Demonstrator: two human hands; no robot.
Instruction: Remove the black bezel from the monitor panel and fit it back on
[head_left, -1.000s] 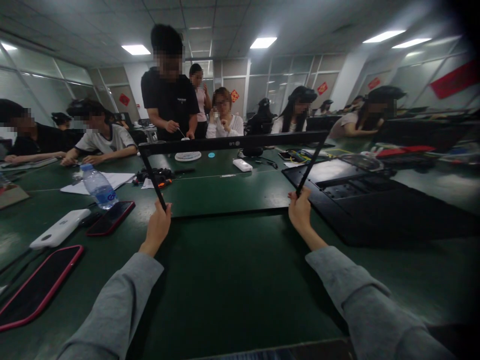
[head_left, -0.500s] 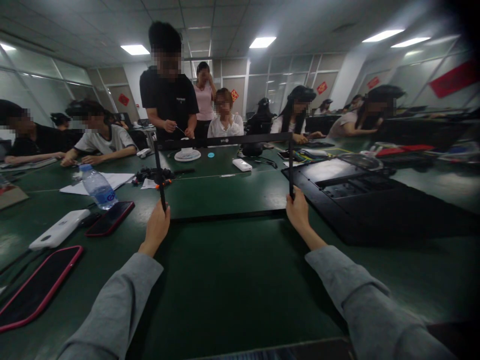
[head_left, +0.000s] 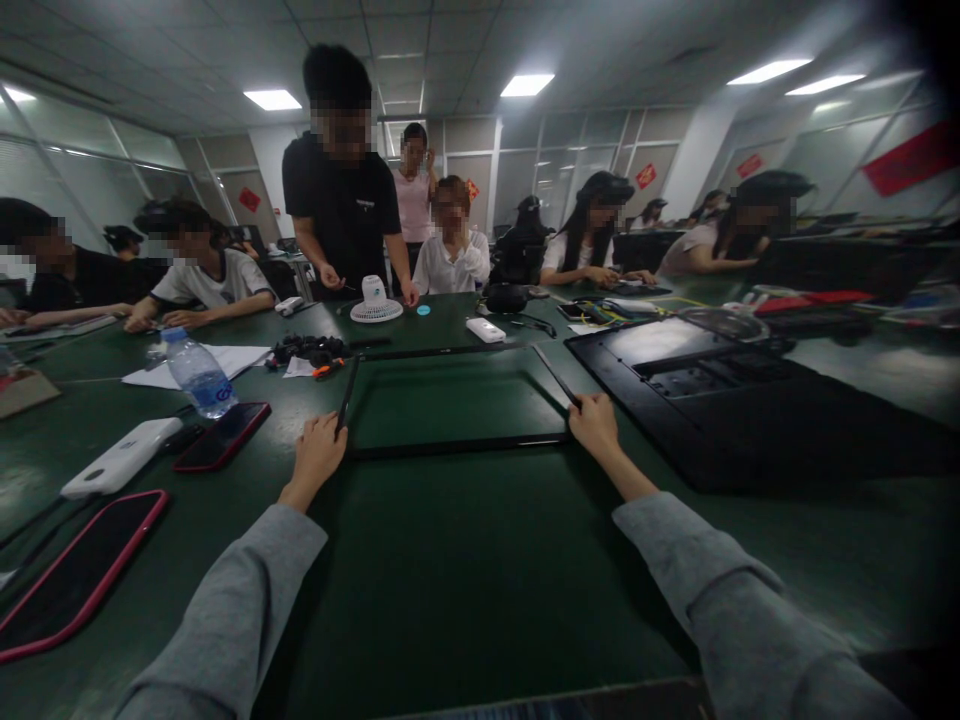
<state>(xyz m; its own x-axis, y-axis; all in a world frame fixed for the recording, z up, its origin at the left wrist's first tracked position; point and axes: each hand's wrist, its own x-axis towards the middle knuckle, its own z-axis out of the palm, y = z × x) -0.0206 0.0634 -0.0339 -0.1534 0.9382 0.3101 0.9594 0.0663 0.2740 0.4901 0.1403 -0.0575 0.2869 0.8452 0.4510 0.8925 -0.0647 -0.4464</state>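
Observation:
A thin black rectangular monitor bezel [head_left: 457, 449] is low over the green table [head_left: 480, 570], its far bar tilted down toward the tabletop. Whether that far bar touches the table I cannot tell. My left hand [head_left: 318, 452] is closed around the bezel's left side, close to the near corner. At the opposite side, my right hand [head_left: 596, 424] grips the bezel near its right front corner. Through the bezel's opening I see bare green tabletop. To the right of my right hand lies a large black monitor back panel [head_left: 757, 415].
On the left are a water bottle [head_left: 199, 375], a white power bank [head_left: 124, 458], a dark phone [head_left: 223, 437] and a pink-edged phone [head_left: 82, 575]. A white fan [head_left: 376, 303] stands at the far side, before a standing person [head_left: 341, 190]. Several other people sit around.
The bezel has swung from nearly upright to almost flat, its far bar moving down and away from me. Across the table, the standing person's hands have moved apart, one now beside the fan.

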